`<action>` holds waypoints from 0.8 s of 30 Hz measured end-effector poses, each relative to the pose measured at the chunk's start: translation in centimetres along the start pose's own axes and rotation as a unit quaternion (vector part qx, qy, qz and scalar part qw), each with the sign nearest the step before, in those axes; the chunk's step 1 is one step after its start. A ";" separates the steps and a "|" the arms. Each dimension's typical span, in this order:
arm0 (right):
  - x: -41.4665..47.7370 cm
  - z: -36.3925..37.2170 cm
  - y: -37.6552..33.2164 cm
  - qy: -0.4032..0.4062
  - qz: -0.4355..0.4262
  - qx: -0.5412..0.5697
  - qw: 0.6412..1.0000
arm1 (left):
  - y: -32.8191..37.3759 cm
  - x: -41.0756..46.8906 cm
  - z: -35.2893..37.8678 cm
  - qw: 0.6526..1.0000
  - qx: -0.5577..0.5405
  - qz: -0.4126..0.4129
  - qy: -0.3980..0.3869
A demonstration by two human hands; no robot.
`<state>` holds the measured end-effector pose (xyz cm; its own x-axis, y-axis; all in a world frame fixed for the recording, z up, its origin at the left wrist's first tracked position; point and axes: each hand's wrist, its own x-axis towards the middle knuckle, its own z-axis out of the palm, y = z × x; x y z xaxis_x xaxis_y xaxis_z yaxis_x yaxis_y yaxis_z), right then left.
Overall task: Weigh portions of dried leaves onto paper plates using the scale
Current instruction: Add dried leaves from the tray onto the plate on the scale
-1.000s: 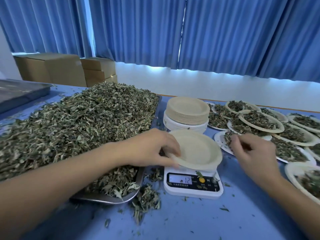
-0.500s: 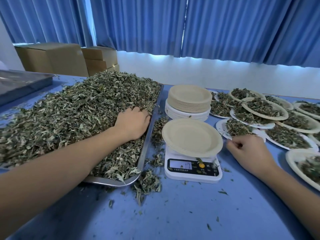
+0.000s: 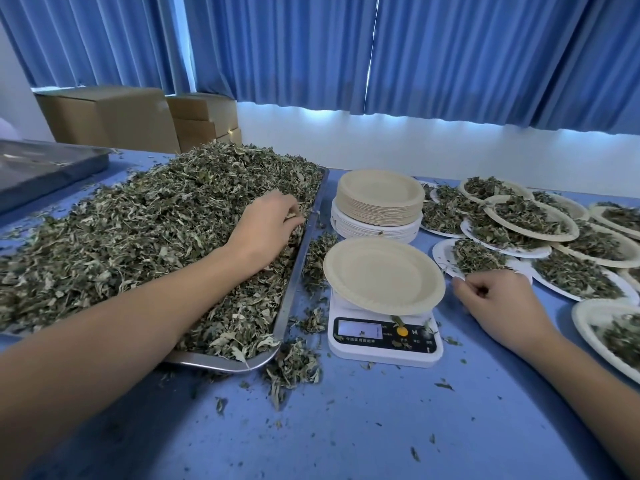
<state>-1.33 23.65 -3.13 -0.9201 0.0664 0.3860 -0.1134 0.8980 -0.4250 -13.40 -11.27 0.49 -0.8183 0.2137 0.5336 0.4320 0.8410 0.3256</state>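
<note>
A big heap of dried leaves (image 3: 138,230) fills a metal tray (image 3: 294,282) on the left. My left hand (image 3: 263,226) is dug into the heap near the tray's right rim, and its fingers curl round a clump of leaves. An empty beige paper plate (image 3: 381,275) sits on the white scale (image 3: 384,341) at the middle. My right hand (image 3: 498,303) rests on the blue table just right of the scale. Its fingers are loosely curled and hold nothing, beside a white plate of leaves (image 3: 478,258).
A stack of empty plates (image 3: 379,199) stands behind the scale. Several filled plates (image 3: 530,216) overlap at the right. Spilled leaves (image 3: 294,368) lie in front of the tray's corner. A second metal tray (image 3: 41,164) and cardboard boxes (image 3: 107,119) are at the back left.
My left hand let go of the empty plate on the scale and moved left into the leaf heap, where it now curls round leaves. My right hand dropped from the leaf plate onto the table.
</note>
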 end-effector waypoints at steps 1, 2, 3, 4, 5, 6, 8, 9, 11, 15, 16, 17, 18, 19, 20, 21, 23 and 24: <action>0.0 -0.1 0.0 0.000 -0.002 0.001 1.000 | 0.0 0.1 -0.1 1.000 -0.014 -0.004 0.011; 0.0 -0.1 0.0 -0.001 -0.003 0.003 1.000 | 0.0 0.2 -0.2 0.999 -0.025 -0.014 0.016; 0.0 -0.1 0.0 -0.001 -0.003 0.006 1.000 | 0.0 0.3 -0.3 0.999 -0.037 -0.028 0.015; 0.0 -0.1 0.0 -0.002 -0.002 0.009 1.000 | -0.1 0.3 -0.4 0.998 -0.047 -0.042 0.013; 0.0 -0.1 0.0 -0.002 -0.002 0.010 1.000 | -0.2 0.3 -0.4 0.997 -0.053 -0.053 0.013; 0.0 -0.1 0.0 -0.002 -0.001 0.011 1.000 | -0.3 0.4 -0.6 0.996 -0.057 -0.060 0.015; 0.0 -0.1 -0.1 -0.003 -0.002 0.010 1.000 | -0.6 0.5 -1.0 0.994 -0.072 -0.075 0.022; 0.0 -0.1 -0.1 -0.004 -0.002 0.011 1.000 | -0.8 0.7 -1.2 0.993 -0.078 -0.082 0.025; 0.1 -0.1 0.0 -0.005 -0.001 0.014 1.000 | -0.9 0.9 -1.6 0.990 -0.093 -0.100 0.039; 0.3 0.0 0.3 -0.008 0.000 0.019 1.000 | -1.0 1.5 -1.9 0.973 -0.156 -0.149 0.078; 0.4 0.1 0.4 -0.008 -0.002 0.021 1.000 | -1.0 1.7 -2.0 0.967 -0.175 -0.163 0.087; 0.4 0.1 0.5 -0.006 -0.004 0.022 1.000 | -1.0 1.9 -2.1 0.957 -0.203 -0.181 0.096; 0.5 0.2 0.6 -0.004 -0.004 0.024 1.000 | -0.9 2.0 -2.2 0.944 -0.236 -0.205 0.104; 0.5 0.2 0.6 -0.002 -0.006 0.025 1.000 | -0.8 2.3 -2.4 0.927 -0.271 -0.233 0.110; 0.5 0.3 0.7 0.001 -0.008 0.024 1.000 | -0.8 2.5 -2.6 0.910 -0.300 -0.263 0.116; 0.5 0.3 0.8 0.003 -0.011 0.024 1.000 | -0.8 2.6 -3.0 0.890 -0.330 -0.289 0.122; 0.5 0.3 0.9 0.006 -0.015 0.023 1.000 | -0.5 2.9 -3.8 0.845 -0.398 -0.336 0.120; 0.5 0.3 0.9 0.006 -0.016 0.022 1.000 | -0.5 3.0 -4.0 0.822 -0.432 -0.352 0.114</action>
<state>-2.02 24.39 -3.58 -0.9111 0.0442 0.4098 -0.1587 0.8799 -0.4478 -14.56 -13.03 5.06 -0.9313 -0.3561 0.0761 0.0709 0.0276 0.9971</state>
